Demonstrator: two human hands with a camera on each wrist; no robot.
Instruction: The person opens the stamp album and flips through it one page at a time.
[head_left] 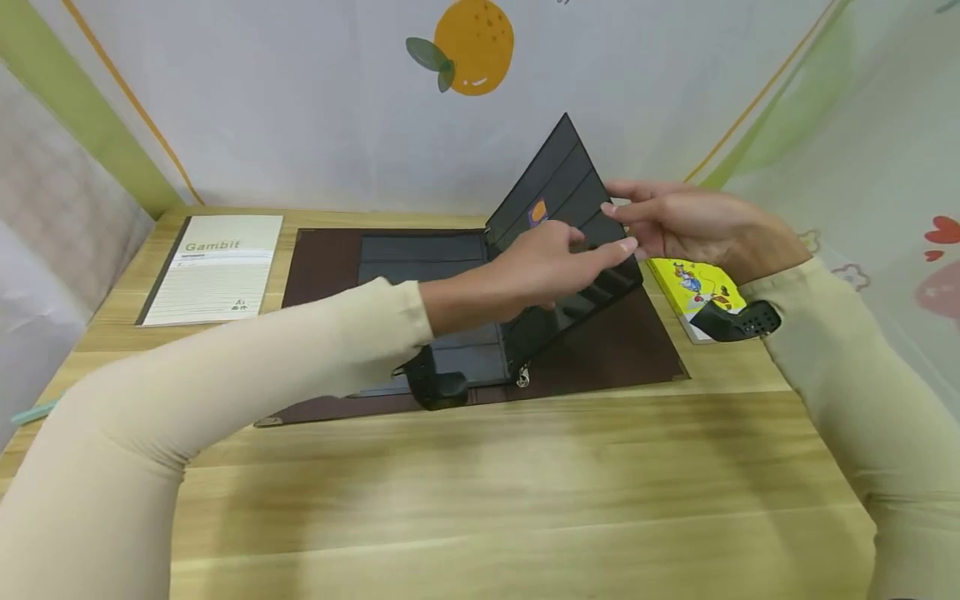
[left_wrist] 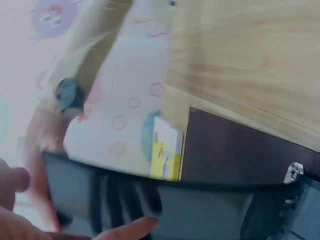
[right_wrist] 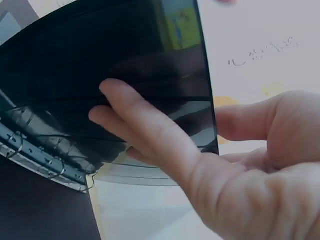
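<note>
A dark brown binder (head_left: 326,258) lies spread on the table, with black pocket pages in it. One black pocket page (head_left: 566,162) stands tilted up from the metal rings (right_wrist: 47,162). My right hand (head_left: 686,221) pinches this page at its outer edge; in the right wrist view, fingers lie along its back. Before the page's front face is my left hand (head_left: 543,267), its thumb reaching to the edge beside the right hand. One left fingertip (left_wrist: 145,225) overlaps the page in the left wrist view. A small purple and orange card (head_left: 537,213) sits in a pocket, just above the left hand.
A Gambit notebook (head_left: 217,271) lies to the left of the binder. To its right, partly behind my right wrist, is a yellow illustrated booklet or box (head_left: 693,287). A pale green stick-like thing (head_left: 33,412) lies at the far left. A printed curtain (head_left: 322,108) hangs behind the table.
</note>
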